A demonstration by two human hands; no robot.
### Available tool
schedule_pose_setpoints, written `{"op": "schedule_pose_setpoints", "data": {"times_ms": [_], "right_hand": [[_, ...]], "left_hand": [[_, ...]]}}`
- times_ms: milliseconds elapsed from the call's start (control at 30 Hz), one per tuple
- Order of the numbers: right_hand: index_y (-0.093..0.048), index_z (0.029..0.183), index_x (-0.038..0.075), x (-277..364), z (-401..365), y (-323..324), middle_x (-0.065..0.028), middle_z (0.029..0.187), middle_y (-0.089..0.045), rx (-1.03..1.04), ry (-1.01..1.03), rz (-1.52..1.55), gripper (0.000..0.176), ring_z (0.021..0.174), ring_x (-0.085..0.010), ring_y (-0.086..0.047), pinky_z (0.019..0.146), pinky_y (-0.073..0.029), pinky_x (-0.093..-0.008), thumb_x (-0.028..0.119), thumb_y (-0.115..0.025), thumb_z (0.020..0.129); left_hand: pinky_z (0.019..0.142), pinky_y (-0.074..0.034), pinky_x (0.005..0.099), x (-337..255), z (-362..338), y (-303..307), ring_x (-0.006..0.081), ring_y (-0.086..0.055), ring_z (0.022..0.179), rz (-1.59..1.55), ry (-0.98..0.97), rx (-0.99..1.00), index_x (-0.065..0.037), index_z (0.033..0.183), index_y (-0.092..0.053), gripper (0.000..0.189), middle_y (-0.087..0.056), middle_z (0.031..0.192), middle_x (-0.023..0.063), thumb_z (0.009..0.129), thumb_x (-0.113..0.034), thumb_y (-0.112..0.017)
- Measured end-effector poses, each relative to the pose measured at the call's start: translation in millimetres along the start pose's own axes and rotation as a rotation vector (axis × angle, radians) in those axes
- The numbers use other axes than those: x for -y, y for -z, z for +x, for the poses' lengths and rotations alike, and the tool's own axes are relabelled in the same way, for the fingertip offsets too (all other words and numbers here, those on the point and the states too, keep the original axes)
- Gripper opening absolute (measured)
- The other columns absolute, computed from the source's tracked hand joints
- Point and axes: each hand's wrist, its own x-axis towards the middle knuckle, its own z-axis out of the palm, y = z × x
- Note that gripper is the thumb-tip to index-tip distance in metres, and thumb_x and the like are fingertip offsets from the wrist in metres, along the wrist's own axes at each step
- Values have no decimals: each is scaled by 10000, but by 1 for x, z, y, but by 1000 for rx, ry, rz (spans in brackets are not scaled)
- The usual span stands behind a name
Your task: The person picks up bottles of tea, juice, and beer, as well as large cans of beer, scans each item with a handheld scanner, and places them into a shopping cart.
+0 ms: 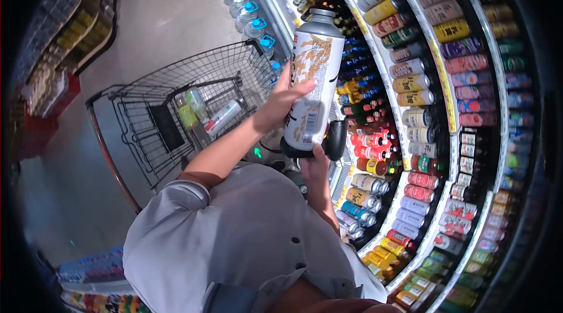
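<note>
Tall can (314, 78), white with a gold pattern and a silver neck and cap, is held upright in the air in front of the drink shelves (446, 108), its top tilted slightly away from the person. The left hand (284, 105) wraps the can's left side around the middle, fingers curled across the label and thumb behind. The right hand (316, 166) sits just under the can's base, closed around a black scanner (335, 140) that touches the lower right of the can; its fingers are mostly hidden. Rows of colourful cans fill the shelves from top to bottom on the right. A wire shopping cart (146, 87) stands on the floor to the left of the hands, with a green bottle (187, 115) and a white bottle (223, 116) lying against its near end. Water bottles with blue caps (246, 11) line the lowest shelf beyond the cart.
</note>
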Motion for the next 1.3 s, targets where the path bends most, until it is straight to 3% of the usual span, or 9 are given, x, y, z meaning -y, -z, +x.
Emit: {"op": "schedule_pose_setpoints", "data": {"times_ms": [67,133,200,267,300,567,833,967,1300], "right_hand": [[-375,1498,49,-4,5,1,-140,1371,-546,-65,-7,-73,791,1294,-338,-528,1115,-420,-520,159,-775,825],[-381,1495,43,-5,12,13,-134,1320,-565,-34,25,-372,787,1230,-324,-563,1067,-458,-498,170,-784,831],[-432,1479,14,4,17,18,-107,1391,-543,33,-25,-414,677,1225,-219,-561,1037,-457,-398,-59,-641,839],[-467,1444,7,14,19,0,-128,1358,-580,150,-108,-464,612,1065,-184,-635,929,-517,-364,-24,-673,868],[-508,1389,0,12,24,7,-139,1287,-641,144,-100,-528,540,910,-161,-666,805,-547,-343,14,-703,885],[-700,1011,-6,63,48,-44,-86,880,-744,393,-160,-1441,315,765,-127,-664,738,-531,-297,169,-842,791],[-697,932,-1,99,65,-81,-176,818,-710,576,-319,-1661,290,749,-317,-710,695,-532,-385,132,-802,698],[-679,863,-23,102,70,-104,-153,753,-695,674,-328,-1753,252,655,-219,-672,651,-515,-340,146,-812,732],[-673,862,-21,82,89,-91,-201,757,-684,569,-306,-1761,168,711,-321,-701,656,-518,-375,70,-708,725]], "left_hand": [[935,-521,340,-5,-2,14,175,-606,1125,-8,0,-69,-50,1506,-314,688,-573,1297,116,933,-194,-667],[725,-629,515,-10,1,29,263,-687,947,6,124,-61,-114,1514,-248,669,-582,1231,165,969,-283,-598],[653,-636,560,-10,5,41,268,-699,878,-29,125,-105,-134,1509,-258,661,-590,1194,167,966,-273,-608],[673,-637,470,-12,5,57,230,-702,866,56,143,-91,-119,1500,-280,655,-622,1153,147,961,-252,-627],[853,-544,312,-13,5,65,144,-649,1022,73,137,-130,-77,1453,-406,640,-634,1202,76,918,-222,-725],[818,-549,305,-3,7,126,116,-668,976,243,163,-254,-77,1428,-459,688,-667,1206,57,855,-227,-808],[833,-533,309,11,3,170,131,-662,988,382,227,-281,-98,1434,-479,727,-676,1204,66,826,-284,-832],[911,-498,326,11,3,180,150,-630,1066,436,255,-238,-97,1468,-445,778,-650,1250,81,821,-306,-824],[970,-488,381,27,-2,221,225,-610,1159,511,336,-366,-27,1536,-327,1063,-602,1331,163,725,-448,-869]]}}
